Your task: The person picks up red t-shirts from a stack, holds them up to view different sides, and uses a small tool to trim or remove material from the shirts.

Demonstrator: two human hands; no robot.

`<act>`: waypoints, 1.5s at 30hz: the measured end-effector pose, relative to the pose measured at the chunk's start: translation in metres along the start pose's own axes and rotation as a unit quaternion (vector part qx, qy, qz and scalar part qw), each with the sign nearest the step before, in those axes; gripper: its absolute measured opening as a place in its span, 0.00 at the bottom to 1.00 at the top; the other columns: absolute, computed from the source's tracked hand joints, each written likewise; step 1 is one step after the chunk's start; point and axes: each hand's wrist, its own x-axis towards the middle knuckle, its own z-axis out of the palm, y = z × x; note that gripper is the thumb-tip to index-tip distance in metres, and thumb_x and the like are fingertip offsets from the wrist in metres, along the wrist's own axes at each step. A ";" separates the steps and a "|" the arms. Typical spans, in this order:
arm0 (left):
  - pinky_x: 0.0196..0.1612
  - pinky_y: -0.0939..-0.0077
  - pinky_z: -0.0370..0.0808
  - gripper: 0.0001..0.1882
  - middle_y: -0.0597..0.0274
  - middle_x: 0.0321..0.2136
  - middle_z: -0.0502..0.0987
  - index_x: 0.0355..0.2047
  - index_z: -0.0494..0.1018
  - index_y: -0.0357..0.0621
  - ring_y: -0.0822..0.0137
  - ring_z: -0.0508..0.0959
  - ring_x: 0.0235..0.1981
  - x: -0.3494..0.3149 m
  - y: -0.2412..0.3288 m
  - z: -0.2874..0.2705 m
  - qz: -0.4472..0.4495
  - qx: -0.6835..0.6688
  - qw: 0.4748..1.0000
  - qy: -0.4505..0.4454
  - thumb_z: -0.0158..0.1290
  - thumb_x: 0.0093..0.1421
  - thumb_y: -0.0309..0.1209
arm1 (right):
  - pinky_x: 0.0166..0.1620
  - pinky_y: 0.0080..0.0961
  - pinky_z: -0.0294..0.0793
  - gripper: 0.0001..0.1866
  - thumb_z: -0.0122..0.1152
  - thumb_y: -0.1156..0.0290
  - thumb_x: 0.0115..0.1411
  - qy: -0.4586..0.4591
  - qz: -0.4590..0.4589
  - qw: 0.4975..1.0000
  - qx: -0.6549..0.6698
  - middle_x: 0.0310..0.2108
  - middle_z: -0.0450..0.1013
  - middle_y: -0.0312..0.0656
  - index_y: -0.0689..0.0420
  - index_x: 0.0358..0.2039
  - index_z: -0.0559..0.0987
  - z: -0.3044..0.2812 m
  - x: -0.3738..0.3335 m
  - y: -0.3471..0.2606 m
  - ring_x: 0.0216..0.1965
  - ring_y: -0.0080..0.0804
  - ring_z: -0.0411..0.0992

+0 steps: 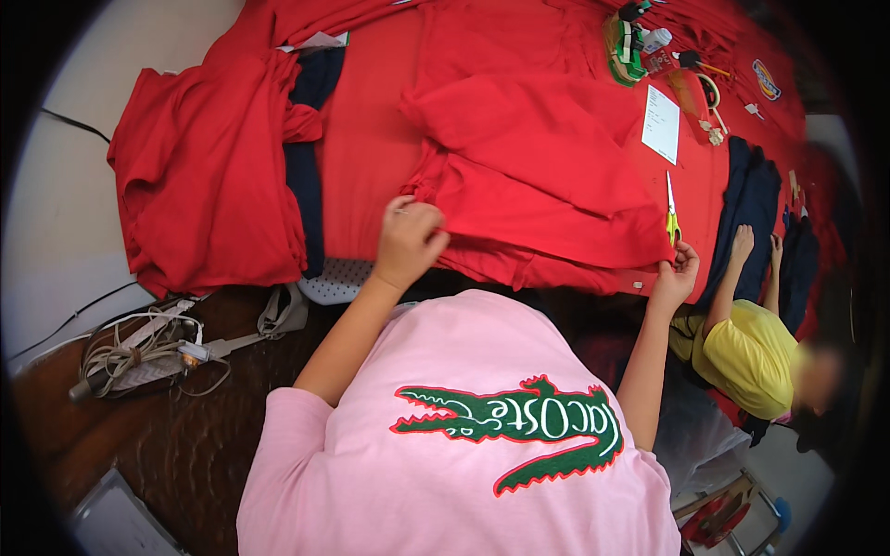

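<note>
Nearest is the person's own pink shirt (324, 491), with a green crocodile outlined in red across it. To its left, a tangle of cables (139, 357) lies around a grey strip. Beyond the shirt, the two hands are well apart from each other, at the near side of a loose red cloth (542, 181) that lies spread and creased on the red surface (366, 176). The right hand (681, 271) pinches the cloth's near right corner between thumb and fingers. The left hand (411, 243) is at the cloth's near left edge, fingers curled and a little blurred; I cannot tell whether it grips the fabric. Off to the left, a red heap of fabric (209, 176) partly covers a dark blue strip of cloth (306, 199). Over on the right, a co-worker in a yellow shirt (751, 357) has both hands at some dark blue fabric (740, 199). Scissors (674, 225) with yellow handles lie just beside the red cloth, near the right hand. Past them is a white sheet of paper (661, 126), and farther back stand a green holder (625, 51) and a small white bottle (656, 40).
</note>
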 end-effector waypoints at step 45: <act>0.49 0.71 0.77 0.09 0.54 0.41 0.83 0.45 0.80 0.37 0.63 0.83 0.44 0.020 -0.127 -0.086 -0.361 -0.146 0.919 -0.063 0.51 0.69 0.22 | 0.41 0.19 0.72 0.07 0.64 0.74 0.68 -0.179 0.129 0.975 0.037 0.40 0.80 0.31 0.57 0.45 0.82 0.034 0.022 0.042 0.40 0.17 0.76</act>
